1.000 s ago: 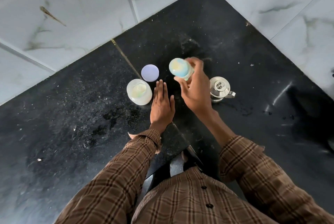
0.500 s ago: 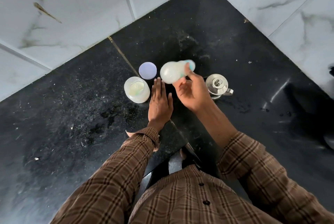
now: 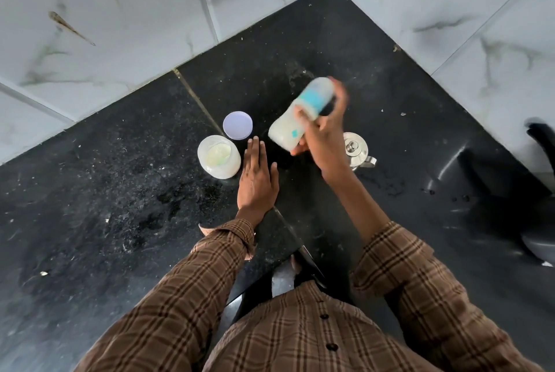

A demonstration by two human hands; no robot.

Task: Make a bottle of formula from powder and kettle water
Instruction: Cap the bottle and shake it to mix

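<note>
My right hand (image 3: 322,134) grips a baby bottle (image 3: 295,121) with milky liquid and a teal band, tilted on its side above the black counter, its capped end pointing up and to the right, blurred by motion. My left hand (image 3: 256,175) lies flat on the counter, fingers together, holding nothing. Just left of it stands an open clear jar (image 3: 218,157) with pale powder inside. The jar's lavender lid (image 3: 237,125) lies flat behind it. A small steel kettle (image 3: 357,151) stands to the right, partly hidden by my right wrist.
The black stone counter (image 3: 105,191) fills a corner between white marble-tiled walls (image 3: 105,26). A dark object (image 3: 540,137) shows at the far right edge. The counter's front edge runs near my body.
My right hand has swung the bottle from upright to tipped left, then to lying with the cap toward the upper right. The left hand stays flat on the counter.
</note>
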